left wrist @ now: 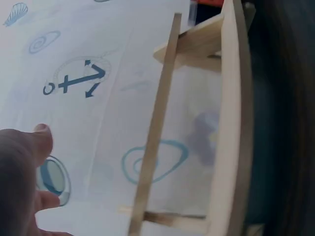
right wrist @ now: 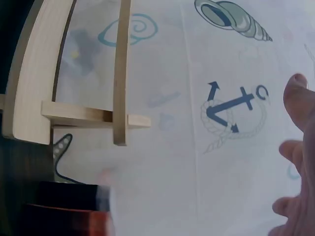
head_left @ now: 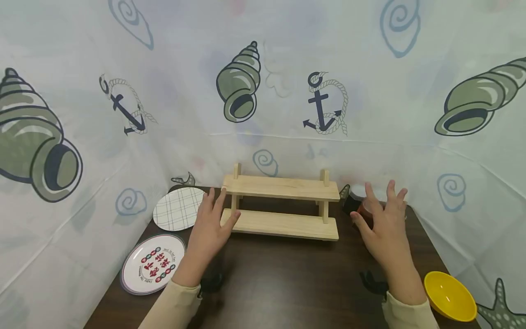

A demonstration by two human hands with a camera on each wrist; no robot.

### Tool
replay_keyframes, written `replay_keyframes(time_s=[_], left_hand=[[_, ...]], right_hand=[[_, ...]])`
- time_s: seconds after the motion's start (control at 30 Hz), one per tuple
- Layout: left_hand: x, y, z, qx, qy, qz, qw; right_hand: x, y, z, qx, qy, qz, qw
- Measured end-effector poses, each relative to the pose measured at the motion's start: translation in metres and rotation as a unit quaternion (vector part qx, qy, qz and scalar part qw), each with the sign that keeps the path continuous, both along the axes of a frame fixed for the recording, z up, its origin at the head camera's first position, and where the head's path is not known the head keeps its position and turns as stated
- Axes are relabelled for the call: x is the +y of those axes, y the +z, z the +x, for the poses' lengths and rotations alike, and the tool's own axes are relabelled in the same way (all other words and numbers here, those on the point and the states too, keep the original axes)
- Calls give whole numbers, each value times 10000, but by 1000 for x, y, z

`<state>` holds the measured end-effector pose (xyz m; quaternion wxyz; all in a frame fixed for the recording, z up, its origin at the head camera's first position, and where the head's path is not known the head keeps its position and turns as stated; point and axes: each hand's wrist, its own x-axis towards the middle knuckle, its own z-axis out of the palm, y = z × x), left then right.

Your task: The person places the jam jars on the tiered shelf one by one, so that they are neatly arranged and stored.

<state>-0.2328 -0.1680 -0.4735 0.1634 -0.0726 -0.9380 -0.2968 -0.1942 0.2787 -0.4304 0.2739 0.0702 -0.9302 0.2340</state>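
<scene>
A two-tier wooden rack (head_left: 281,187) stands at the back of the dark table. By its left end, my left hand (head_left: 211,230) hovers with fingers spread and holds nothing; the left wrist view shows a gap between that hand and the rack. My right hand (head_left: 386,233) is raised to the right of the rack, fingers apart and holding nothing. Partly hidden behind it are a dark container (head_left: 353,198) and a reddish one (head_left: 365,209), both with pale tops. In the right wrist view the dark container (right wrist: 69,195) and the reddish one (right wrist: 64,220) stand beside the rack.
Along the left edge lie a white plate with red characters (head_left: 154,265) and a round white checked piece (head_left: 178,209). A yellow bowl (head_left: 449,296) sits at the right edge. White cloth (head_left: 283,27) printed with shells and anchors surrounds the table (head_left: 287,278).
</scene>
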Motion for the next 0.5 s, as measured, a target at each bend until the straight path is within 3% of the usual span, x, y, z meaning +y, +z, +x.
replay_keyframes(time_s=[0.2,0.5], left_hand=[[8,-25,-3,4,-184,697,9974],[12,-79,-6,90,-121,931,9955]], right_hand=[[5,-15,12,80,-400,-792,9960],[11,-38,15,258,-849,-2199,9715]])
